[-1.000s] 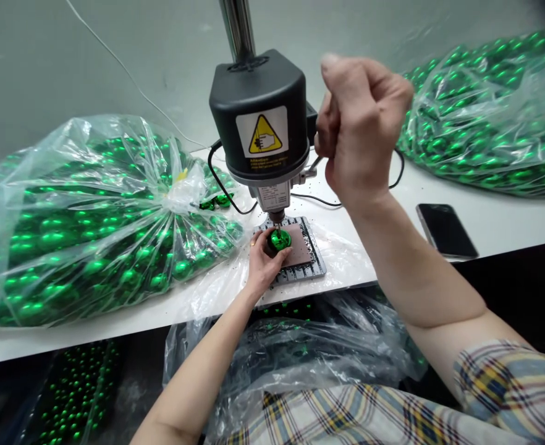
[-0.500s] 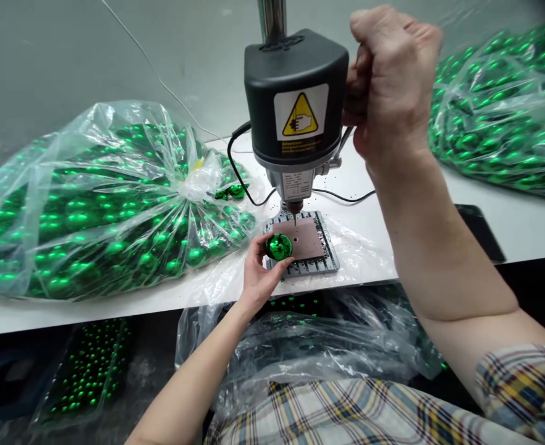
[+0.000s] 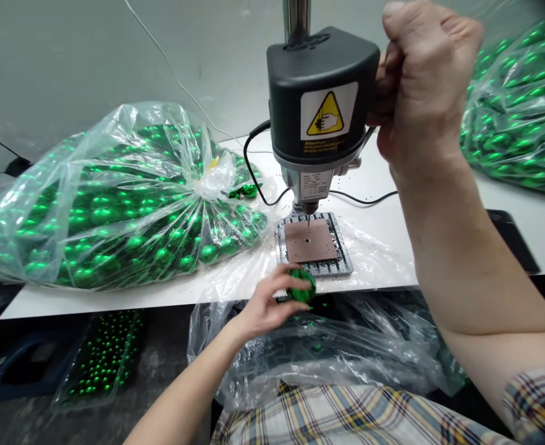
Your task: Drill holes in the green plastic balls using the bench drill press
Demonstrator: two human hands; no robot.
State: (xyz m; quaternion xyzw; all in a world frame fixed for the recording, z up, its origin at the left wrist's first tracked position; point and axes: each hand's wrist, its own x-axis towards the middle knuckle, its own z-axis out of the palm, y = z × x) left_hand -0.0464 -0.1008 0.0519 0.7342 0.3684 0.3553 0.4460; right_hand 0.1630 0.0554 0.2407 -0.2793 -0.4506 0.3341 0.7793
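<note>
Between the fingers and thumb of my left hand (image 3: 272,300) is a shiny green bauble (image 3: 304,285), slightly blurred, at the table's front edge. My right hand (image 3: 432,80) is a closed fist at the right side of a black bench drill press (image 3: 321,111), round its feed lever, which is mostly hidden by the fingers. Under the thin drill bit (image 3: 308,220) lies a pinkish-brown square board (image 3: 316,244) with a small dark hole. That board rests on a grey slotted base plate (image 3: 344,266) strewn with dark chips.
A clear bag of green baubles (image 3: 115,210) fills the table's left side; another bag (image 3: 523,117) stands at the right. A dark flat phone-like object (image 3: 513,241) lies near the right edge. Below the front edge hangs an open plastic bag (image 3: 346,352). A black cable (image 3: 256,179) loops beside the drill.
My left hand has drawn the bauble off the board, towards me and over the front edge. My right hand stays at the lever. The whole view has shifted slightly.
</note>
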